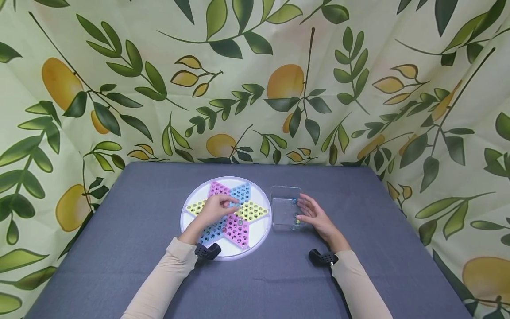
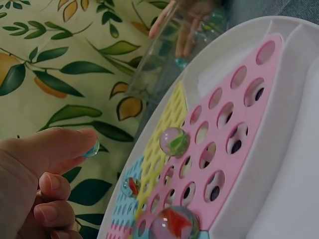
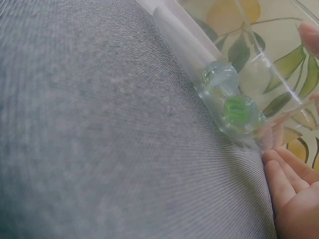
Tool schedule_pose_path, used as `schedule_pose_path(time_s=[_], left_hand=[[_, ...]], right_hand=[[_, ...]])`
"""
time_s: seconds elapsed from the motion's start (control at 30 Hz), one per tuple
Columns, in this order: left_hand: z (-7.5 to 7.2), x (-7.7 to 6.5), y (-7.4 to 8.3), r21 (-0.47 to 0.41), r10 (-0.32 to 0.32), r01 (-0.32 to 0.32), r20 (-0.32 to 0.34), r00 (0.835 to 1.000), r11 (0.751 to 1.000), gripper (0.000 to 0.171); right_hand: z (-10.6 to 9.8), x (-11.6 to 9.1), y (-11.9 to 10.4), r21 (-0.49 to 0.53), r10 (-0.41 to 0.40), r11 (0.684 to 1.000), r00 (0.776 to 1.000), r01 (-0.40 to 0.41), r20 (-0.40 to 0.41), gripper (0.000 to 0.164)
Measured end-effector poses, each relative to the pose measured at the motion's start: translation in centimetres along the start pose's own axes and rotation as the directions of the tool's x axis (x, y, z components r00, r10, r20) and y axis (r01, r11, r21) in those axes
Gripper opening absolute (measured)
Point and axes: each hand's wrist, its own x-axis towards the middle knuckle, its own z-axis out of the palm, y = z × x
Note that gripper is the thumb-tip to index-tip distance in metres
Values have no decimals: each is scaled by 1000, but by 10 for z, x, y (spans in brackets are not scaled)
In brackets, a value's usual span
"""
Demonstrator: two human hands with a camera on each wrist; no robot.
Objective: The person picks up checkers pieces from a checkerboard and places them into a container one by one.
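Observation:
My left hand [image 1: 217,208] is over a round white Chinese checkers board [image 1: 191,241] with a pink, blue and yellow star of holes. Between its thumb and index finger it pinches a blue-tinted glass marble [image 2: 91,148]. A green-swirl marble [image 2: 174,142], a red-swirl marble [image 2: 175,225] and a smaller-looking red one [image 2: 131,187] sit on the star. My right hand [image 1: 318,219] is at the right side of a clear plastic box [image 1: 283,210], its fingers loosely extended along the wall. Inside lie a green marble [image 3: 239,109] and a pale clear one [image 3: 221,78], among others.
Both items stand side by side on a table with a dark grey-blue cloth [image 1: 263,290]. Behind and at the sides hangs a curtain [image 1: 247,115] printed with leaves and fruit. Black wrist straps [image 1: 208,251] are worn on both arms.

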Motion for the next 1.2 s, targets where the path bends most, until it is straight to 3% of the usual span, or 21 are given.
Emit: schedule_pose_path(time_s=[0.3,0.57,0.87,1.2], left_hand=[[9,2,8,-27,34,-34,10,999,999,23],[25,6,16,-40,82,-81,32,996,996,23],[45,9,31,-53,190,-188,31,981,981,21],[66,12,42,-16,219,-219,53,974,976,18]], right_hand=[[1,0,1,3,-2,1000,1000,2,2,80],[0,1,3,27,-24,999,1000,23,5,81],[-1,0,2,-10,-10,1000,1000,10,-2,79],[-1,1,3,13,-22,1000,1000,22,4,80]])
